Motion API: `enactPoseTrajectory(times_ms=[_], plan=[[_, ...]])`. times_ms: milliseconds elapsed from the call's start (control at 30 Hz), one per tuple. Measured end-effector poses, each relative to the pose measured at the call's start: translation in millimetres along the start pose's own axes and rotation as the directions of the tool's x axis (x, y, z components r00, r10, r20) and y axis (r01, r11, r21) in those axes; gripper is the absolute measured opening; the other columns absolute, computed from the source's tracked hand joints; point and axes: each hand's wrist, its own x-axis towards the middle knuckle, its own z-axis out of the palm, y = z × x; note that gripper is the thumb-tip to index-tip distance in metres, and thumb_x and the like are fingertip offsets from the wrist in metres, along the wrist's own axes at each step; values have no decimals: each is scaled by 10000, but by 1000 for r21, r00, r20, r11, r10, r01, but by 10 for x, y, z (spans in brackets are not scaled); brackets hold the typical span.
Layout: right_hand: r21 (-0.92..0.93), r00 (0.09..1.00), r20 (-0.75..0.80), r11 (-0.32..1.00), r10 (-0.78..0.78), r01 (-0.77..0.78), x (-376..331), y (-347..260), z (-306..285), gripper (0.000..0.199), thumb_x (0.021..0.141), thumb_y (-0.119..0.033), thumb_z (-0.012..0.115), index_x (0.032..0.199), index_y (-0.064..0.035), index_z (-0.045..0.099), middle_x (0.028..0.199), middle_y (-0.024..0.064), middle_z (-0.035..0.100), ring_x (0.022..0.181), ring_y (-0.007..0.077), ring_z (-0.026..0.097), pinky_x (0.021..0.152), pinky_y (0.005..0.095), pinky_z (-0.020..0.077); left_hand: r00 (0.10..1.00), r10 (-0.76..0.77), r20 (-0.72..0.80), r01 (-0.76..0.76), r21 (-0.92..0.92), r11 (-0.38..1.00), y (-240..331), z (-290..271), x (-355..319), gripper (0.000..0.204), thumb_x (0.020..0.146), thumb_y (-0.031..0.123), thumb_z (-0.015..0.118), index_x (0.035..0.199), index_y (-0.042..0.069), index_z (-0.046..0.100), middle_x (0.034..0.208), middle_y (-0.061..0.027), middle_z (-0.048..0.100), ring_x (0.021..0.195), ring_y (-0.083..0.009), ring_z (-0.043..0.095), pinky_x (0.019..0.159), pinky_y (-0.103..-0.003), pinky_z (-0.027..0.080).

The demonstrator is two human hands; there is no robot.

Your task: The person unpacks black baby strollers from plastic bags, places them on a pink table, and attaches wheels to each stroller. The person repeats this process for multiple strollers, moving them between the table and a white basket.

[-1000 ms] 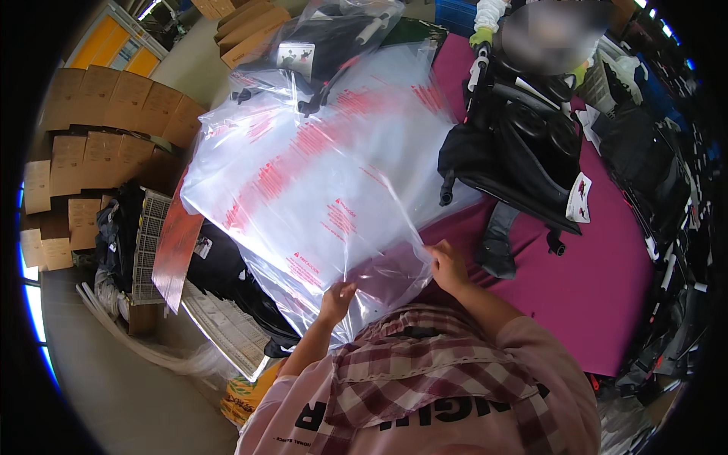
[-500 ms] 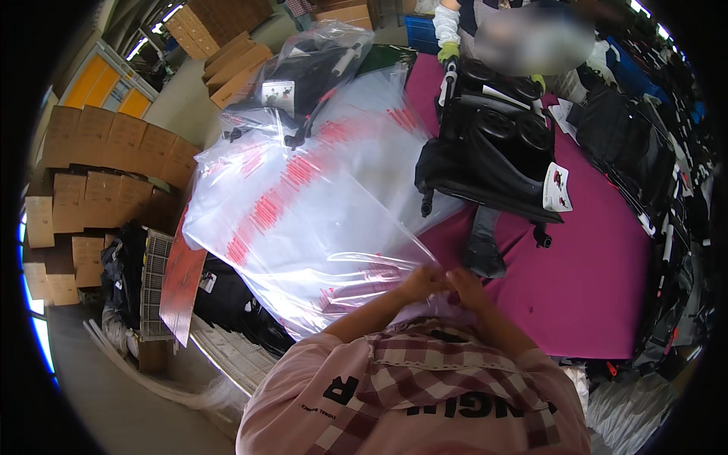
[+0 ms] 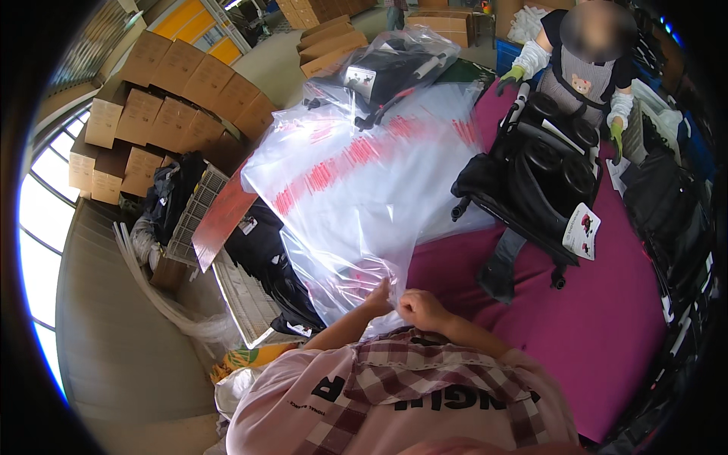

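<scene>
Bag (image 3: 364, 189) edge is pinched by both hands, L (image 3: 377, 297) & R (image 3: 419, 309), fingers closed on plastic at frame centre, likely to open it; stroller (image 3: 538, 182) lies upper right on surface (image 3: 607, 318).

Co-worker's face (image 3: 597, 30) blurred; bag print (image 3: 341, 163) illegible.

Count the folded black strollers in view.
2: one bare folded stroller on the magenta table before the co-worker, one bagged stroller at the far end. More may be hidden.

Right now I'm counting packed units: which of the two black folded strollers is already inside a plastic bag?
The far stroller is bagged in clear plastic. The near stroller lies bare on the magenta table.
</scene>
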Motion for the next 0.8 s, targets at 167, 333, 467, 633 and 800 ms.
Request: enactPoseTrajectory(times_ms=[167, 333, 467, 633, 800], plan=[[-137, 997, -79, 990, 12, -23, -147, -47, -270, 126, 739, -43, 612, 673, 19, 525, 683, 157, 548, 615, 328, 557, 552, 397, 429, 964, -203, -174, 194, -69, 979, 45, -37, 249, 349, 759, 203, 742, 1010, -23, 656, 897, -156, 680, 840, -258, 630, 774, -377, 488], [-591, 713, -643, 410, 281, -695, -1515, 813, -1334, 149, 746, -121, 608, 663, -21, 534, 748, 179, 583, 704, 406, 573, 630, 484, 458, 629, -638, -444, 327, -592, 736, -1446, -496, -213, 204, 719, 9, 647, 917, -30, 679, 757, -123, 678, 668, -210, 654, 611, -334, 513], [-590, 607, -735, 158, 302, -792, -1232, 478, -1106, 230, 758, -190, 670, 925, -56, 585, 1060, 162, 577, 992, 389, 545, 813, 520, 441, 421, -750, -510, 315, -693, 648, -1582, -578, -357, 165, 738, -4, 619, 894, -50, 649, 754, -139, 669, 662, -240, 667, 587, -343, 543], [-714, 994, -102, 699, -48, -40, 767, -580, 38, 838, 691, -375, 790, 1341, -18, 399, 1336, 215, 457, 1260, 389, 413, 1035, 474, 342, 982, -65, -175, -51, -590, 806, 240, -1186, -316, 507, 826, 205, 726, 1222, -3, 486, 897, -143, 621, 675, -139, 580, 543, -312, 506], [-908, 990, -138, 395, 33, -139, 1515, -22, -264, 125, 718, -95, 602, 835, -52, 618, 863, 139, 634, 857, 344, 586, 775, 453, 435, 720, 626, -299, -673, -82, 735, 750, -1824, -1225, 121, 840, 8, 603, 944, 70, 597, 798, -112, 537, 683, -254, 569, 655, -342, 464]])
